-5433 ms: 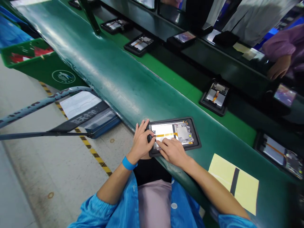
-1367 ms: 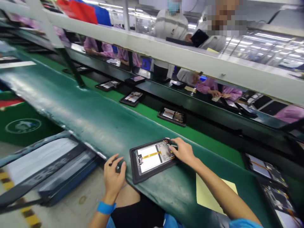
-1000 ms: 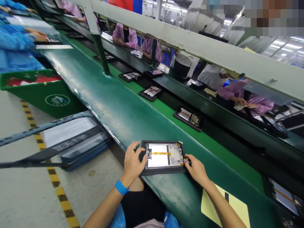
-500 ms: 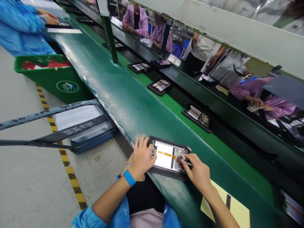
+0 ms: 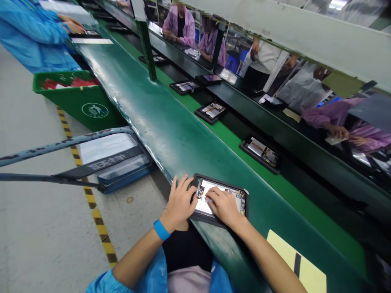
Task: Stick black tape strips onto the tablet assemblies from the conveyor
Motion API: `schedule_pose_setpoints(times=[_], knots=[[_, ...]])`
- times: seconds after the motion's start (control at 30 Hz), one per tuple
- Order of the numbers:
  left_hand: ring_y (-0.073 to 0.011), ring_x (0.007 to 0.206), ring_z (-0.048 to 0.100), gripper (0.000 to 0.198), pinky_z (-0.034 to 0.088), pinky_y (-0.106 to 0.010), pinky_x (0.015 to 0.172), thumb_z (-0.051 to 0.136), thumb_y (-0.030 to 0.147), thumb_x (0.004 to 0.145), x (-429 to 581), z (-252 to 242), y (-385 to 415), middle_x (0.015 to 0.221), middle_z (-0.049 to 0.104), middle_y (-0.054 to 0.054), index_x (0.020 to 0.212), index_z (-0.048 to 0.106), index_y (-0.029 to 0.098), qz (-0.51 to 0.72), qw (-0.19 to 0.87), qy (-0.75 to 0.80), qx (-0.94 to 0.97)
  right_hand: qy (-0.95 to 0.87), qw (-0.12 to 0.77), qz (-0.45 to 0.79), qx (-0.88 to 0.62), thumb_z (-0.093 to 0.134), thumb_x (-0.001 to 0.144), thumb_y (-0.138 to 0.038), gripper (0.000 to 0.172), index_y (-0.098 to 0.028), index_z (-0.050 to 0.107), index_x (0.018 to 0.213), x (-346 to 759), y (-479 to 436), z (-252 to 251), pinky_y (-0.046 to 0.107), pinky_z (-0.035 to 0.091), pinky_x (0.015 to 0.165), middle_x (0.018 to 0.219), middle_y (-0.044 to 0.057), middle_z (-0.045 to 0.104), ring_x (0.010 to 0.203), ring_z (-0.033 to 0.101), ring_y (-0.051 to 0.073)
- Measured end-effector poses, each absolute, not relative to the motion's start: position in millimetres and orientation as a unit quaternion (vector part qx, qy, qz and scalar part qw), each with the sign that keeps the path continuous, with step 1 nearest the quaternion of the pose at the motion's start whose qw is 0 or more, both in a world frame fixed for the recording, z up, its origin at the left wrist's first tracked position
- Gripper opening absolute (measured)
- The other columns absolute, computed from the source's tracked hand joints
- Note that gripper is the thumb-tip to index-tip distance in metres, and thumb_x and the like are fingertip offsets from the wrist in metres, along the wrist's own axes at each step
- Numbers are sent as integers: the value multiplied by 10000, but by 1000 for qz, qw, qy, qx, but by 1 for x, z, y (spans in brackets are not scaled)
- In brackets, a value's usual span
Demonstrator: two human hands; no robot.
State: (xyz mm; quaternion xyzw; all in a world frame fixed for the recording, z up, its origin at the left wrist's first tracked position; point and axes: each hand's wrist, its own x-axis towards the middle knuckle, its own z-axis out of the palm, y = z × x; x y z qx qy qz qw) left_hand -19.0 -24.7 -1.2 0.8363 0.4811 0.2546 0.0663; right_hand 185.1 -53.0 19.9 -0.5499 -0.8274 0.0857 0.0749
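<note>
Low centre of the frame, on the green bench (image 5: 174, 126): opened tablet (image 5: 204, 206) in a black tray (image 5: 209, 219), with the left hand (image 5: 181, 203) curled over its left end and the right hand (image 5: 226, 205) bent over its middle — pinching or pressing with either, cannot tell. Seemingly at fingertip work on inner parts (image 5: 200, 192); calls next for a light touch. Upper left — red and white scraps (image 5: 82, 82) in a green bin (image 5: 71, 99).

two own hands (image 5: 181, 203) (image 5: 224, 205), one green bin (image 5: 76, 99)

Glossy, smooth green tabletop (image 5: 171, 130); matt tray (image 5: 210, 220).
</note>
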Motion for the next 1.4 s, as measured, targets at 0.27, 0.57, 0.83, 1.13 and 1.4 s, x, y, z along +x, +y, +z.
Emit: schedule_pose_setpoints(times=[0.27, 0.57, 0.83, 1.13, 1.4], knots=[[-356, 1466, 418, 307, 293, -647, 1213, 544, 274, 977, -29, -9, -45, 1488, 553, -141, 1233, 712, 245, 259, 89, 422, 864, -836, 100, 80, -534, 614, 964, -176, 195, -228, 723, 1118, 189, -55, 9, 269, 480, 763, 1085, 60, 739, 844, 693, 176], [-369, 1477, 405, 349, 304, -668, 1198, 534, 321, 989, -29, -9, -52, 1519, 529, -150, 1294, 693, 261, 243, 100, 420, 869, -810, 139, 121, -557, 586, 950, -170, 186, -228, 740, 1037, 188, -54, 10, 265, 490, 767, 1094, 61, 733, 825, 690, 167], [-364, 1484, 394, 371, 289, -655, 1211, 561, 319, 980, -27, -9, -54, 1539, 513, -136, 1331, 671, 272, 239, 111, 428, 864, -804, 159, 149, -553, 589, 914, -136, 210, -231, 738, 1027, 188, -53, 12, 265, 495, 767, 1076, 53, 728, 843, 692, 174], [-372, 1487, 389, 390, 291, -656, 1205, 557, 323, 982, -26, -9, -54, 1540, 512, -145, 1355, 652, 262, 232, 105, 423, 869, -807, 157, 134, -554, 599, 891, -119, 226, -229, 742, 1029, 187, -53, 12, 272, 501, 757, 1067, 56, 725, 829, 687, 181], [-367, 1475, 407, 388, 326, -632, 1193, 540, 322, 991, -26, -7, -55, 1518, 533, -149, 1358, 646, 251, 234, 90, 420, 872, -813, 149, 155, -541, 592, 904, -125, 230, -235, 747, 1033, 188, -53, 13, 270, 502, 772, 1068, 59, 719, 847, 685, 178]])
